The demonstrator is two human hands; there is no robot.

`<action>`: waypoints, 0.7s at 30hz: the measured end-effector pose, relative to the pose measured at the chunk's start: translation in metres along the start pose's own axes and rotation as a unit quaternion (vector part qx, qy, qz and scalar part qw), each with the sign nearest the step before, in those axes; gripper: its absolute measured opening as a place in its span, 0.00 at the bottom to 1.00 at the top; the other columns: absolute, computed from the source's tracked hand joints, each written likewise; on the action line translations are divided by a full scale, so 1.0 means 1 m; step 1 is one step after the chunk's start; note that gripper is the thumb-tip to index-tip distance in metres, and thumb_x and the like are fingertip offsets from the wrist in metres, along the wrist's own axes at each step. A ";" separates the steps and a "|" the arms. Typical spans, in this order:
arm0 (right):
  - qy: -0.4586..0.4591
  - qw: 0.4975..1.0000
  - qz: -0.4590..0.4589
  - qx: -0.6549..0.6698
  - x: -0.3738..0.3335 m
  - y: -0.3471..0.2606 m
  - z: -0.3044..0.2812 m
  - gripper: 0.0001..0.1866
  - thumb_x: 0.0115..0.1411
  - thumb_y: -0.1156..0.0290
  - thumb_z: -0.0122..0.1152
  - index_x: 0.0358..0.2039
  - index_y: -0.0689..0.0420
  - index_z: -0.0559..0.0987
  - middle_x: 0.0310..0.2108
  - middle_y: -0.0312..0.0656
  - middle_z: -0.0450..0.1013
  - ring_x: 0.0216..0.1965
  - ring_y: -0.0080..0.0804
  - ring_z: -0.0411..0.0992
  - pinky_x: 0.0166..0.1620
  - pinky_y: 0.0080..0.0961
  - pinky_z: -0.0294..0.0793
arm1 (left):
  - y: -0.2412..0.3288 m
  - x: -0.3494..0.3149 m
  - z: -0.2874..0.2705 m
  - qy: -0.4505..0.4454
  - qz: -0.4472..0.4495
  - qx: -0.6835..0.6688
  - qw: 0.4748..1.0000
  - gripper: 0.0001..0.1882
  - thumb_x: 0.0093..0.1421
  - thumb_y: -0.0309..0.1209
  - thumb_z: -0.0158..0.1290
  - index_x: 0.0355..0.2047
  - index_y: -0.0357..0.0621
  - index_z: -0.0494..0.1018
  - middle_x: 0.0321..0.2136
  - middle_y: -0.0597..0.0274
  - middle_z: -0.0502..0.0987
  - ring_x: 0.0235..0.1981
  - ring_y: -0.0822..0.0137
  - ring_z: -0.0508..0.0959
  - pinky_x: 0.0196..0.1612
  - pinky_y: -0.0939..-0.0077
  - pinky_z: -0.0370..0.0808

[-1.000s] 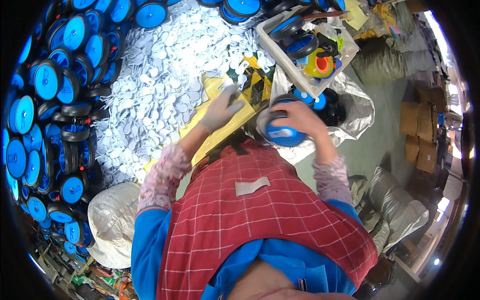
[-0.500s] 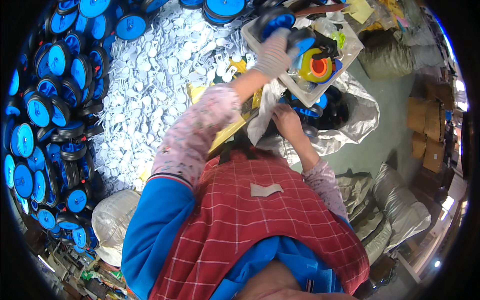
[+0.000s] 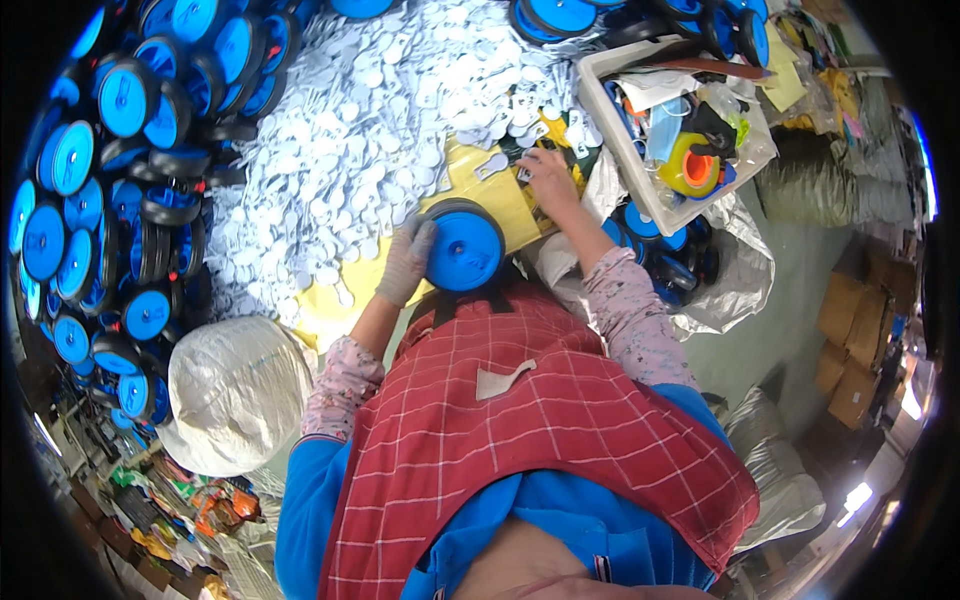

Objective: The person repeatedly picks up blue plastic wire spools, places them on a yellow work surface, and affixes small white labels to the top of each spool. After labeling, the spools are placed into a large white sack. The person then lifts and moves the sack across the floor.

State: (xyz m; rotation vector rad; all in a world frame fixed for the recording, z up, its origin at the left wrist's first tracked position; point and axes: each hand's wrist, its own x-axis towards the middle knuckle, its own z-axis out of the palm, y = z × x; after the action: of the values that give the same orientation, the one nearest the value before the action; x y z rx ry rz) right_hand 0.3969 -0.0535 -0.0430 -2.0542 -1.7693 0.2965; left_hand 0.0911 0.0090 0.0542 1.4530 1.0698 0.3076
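From my remote view, I see a round blue plastic wheel with a black tyre at the near edge of the counter, which shows yellow along that edge; the wheel's flat blue face is turned up toward me, and I cannot tell whether its underside rests on the counter or hangs just over the edge. My left hand, in a pale grey knitted glove, is closed around the left side of the tyre, thumb toward the face; my right hand is bare and reaches over the right end of the counter, beyond the wheel and apart from it; its fingers are loosely bent and partly spread, and I cannot tell whether they have hold of anything.

Just left of those fingers lie some of the pale grey, flat plastic pieces with rounded ends; the heap of them spreads from there across the counter to its far and left edges; beyond the left edge, more black-tyred blue wheels are piled up.

Near the counter's right end I see a rectangular white plastic bin; inside it, near the right wall, sits a rounded yellow-green object with an orange ring; under the bin's near corner, a crumpled white woven sack gapes around further blue wheels.
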 end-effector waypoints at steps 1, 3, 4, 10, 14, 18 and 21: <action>-0.007 1.000 -0.005 0.021 -0.002 0.001 -0.004 0.19 0.53 0.81 0.53 0.44 0.52 0.82 0.48 0.40 0.72 0.53 0.45 0.67 0.56 0.35 0.68 | -0.022 0.000 0.005 0.049 0.025 -0.010 0.998 0.24 0.68 0.45 0.48 0.49 0.34 0.71 0.38 0.50 0.76 0.41 0.62 0.74 0.49 0.71 0.70; -0.040 0.987 0.060 0.142 0.000 0.002 -0.013 0.22 0.50 0.84 0.55 0.46 0.53 0.81 0.50 0.43 0.72 0.54 0.48 0.67 0.58 0.37 0.67 | -0.041 0.008 0.010 0.099 0.037 -0.045 0.993 0.25 0.68 0.47 0.48 0.49 0.35 0.71 0.37 0.52 0.76 0.40 0.64 0.73 0.48 0.72 0.70; -0.045 0.992 0.044 0.113 -0.002 0.006 -0.013 0.22 0.50 0.84 0.55 0.46 0.53 0.81 0.50 0.44 0.71 0.54 0.48 0.66 0.59 0.38 0.66 | -0.042 0.012 0.011 0.098 0.021 -0.071 0.993 0.24 0.68 0.47 0.47 0.49 0.35 0.71 0.36 0.54 0.76 0.40 0.65 0.73 0.47 0.72 0.70; -0.033 0.999 0.039 -0.015 0.006 -0.014 -0.025 0.17 0.50 0.78 0.63 0.43 0.52 0.81 0.50 0.48 0.70 0.52 0.51 0.67 0.57 0.39 0.67 | -0.036 0.019 0.001 0.073 0.055 0.023 0.996 0.24 0.70 0.46 0.45 0.48 0.35 0.71 0.39 0.45 0.76 0.41 0.55 0.74 0.45 0.66 0.71; -0.085 0.994 0.066 -0.011 0.009 0.000 -0.013 0.15 0.52 0.72 0.65 0.41 0.51 0.79 0.44 0.43 0.73 0.51 0.46 0.68 0.52 0.37 0.70 | -0.048 0.006 0.001 0.045 0.040 0.054 0.997 0.22 0.70 0.44 0.44 0.49 0.34 0.69 0.42 0.43 0.74 0.44 0.52 0.75 0.47 0.66 0.71; -0.060 0.981 0.182 0.031 -0.004 -0.010 -0.001 0.16 0.57 0.69 0.62 0.46 0.55 0.76 0.40 0.50 0.74 0.47 0.49 0.69 0.52 0.39 0.70 | -0.035 -0.032 -0.011 -0.067 -0.138 -0.065 0.986 0.27 0.66 0.47 0.50 0.52 0.34 0.67 0.43 0.46 0.74 0.47 0.53 0.76 0.52 0.66 0.71; 0.032 0.988 0.144 -0.051 -0.019 -0.010 0.007 0.18 0.59 0.69 0.58 0.51 0.55 0.75 0.44 0.50 0.72 0.51 0.49 0.67 0.53 0.40 0.70 | -0.027 -0.022 -0.014 0.043 -0.028 0.039 0.998 0.33 0.62 0.48 0.55 0.57 0.35 0.64 0.48 0.44 0.74 0.49 0.52 0.77 0.53 0.64 0.71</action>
State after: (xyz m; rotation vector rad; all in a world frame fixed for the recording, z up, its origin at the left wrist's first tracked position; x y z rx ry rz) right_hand 0.3820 -0.0700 -0.0474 -2.3678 -1.4753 0.2231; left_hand 0.0582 -0.0031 0.0421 1.4876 1.2021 0.2939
